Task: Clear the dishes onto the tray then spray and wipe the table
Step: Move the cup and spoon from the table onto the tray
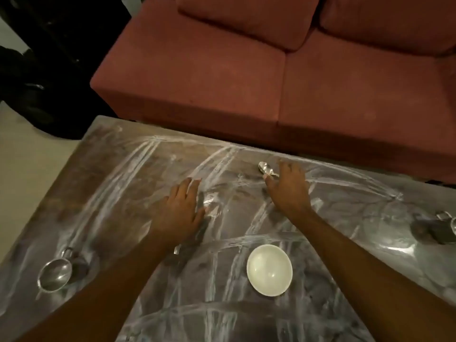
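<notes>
The grip of the right hand [288, 187] is hanging loose over a spoon [266, 168] near the far edge of the desk [118, 174]. Its fingers are spreading in a soft curve, and its thumb tip is lying right at the spoon's neck. The spoon's handle is running in under the palm, so I cannot tell whether this grip is grasping it or only touching it. The spoon's bowl is pointing left and lying flat on the desk.

The grip of the left hand [182, 206] is released. Its fingers are lying straight and close together, palm down, over a piece of cutlery [177, 249]. One metal end is showing below the wrist, and another shiny bit is showing beside the thumb.

A white bowl [269, 270] is sitting upright on the near part of the desk, between the two forearms and closer to the right one. A steel cup [55, 274] is standing near the left edge, well apart from both hands. A second metal cup [444, 228] is showing partly at the right border of the view. White smeared streaks are crossing the whole desk top.

A red sofa [222, 70] is standing just beyond the far edge of the desk.
</notes>
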